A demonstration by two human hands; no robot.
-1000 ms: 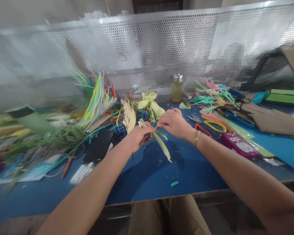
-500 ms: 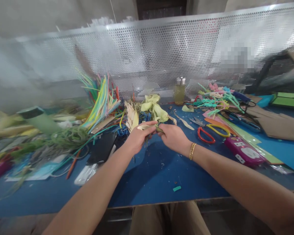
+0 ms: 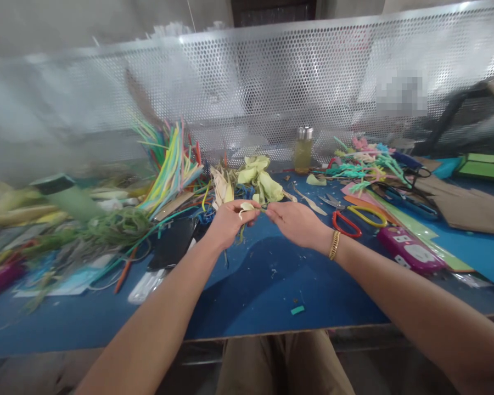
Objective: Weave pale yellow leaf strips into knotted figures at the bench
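Observation:
Near the middle of the table, my left hand point(image 3: 229, 222) is closed on a small pale yellow husk piece point(image 3: 246, 208) that curls over its fingers. Facing it, my right hand point(image 3: 298, 224), with a gold bracelet at the wrist, has its fingertips pinched on a thin green stem point(image 3: 263, 209) between the two hands. Most of what lies inside the fingers is hidden. Just behind them rest pale yellow-green husk petals point(image 3: 267, 184) and a dry husk bundle point(image 3: 222, 188).
Scissors point(image 3: 349, 215) with red and yellow handles and a purple box point(image 3: 411, 249) lie to the right. A capped bottle point(image 3: 303, 151) stands at the back. On the left are a black phone-like slab point(image 3: 173, 244), colourful pipe cleaners point(image 3: 170, 170) and a green string coil point(image 3: 119, 225).
My right hand has shifted a little to the right and turned, its wrist drawn outward. The fingertips of both hands still meet at the stem, with less of the piece showing.

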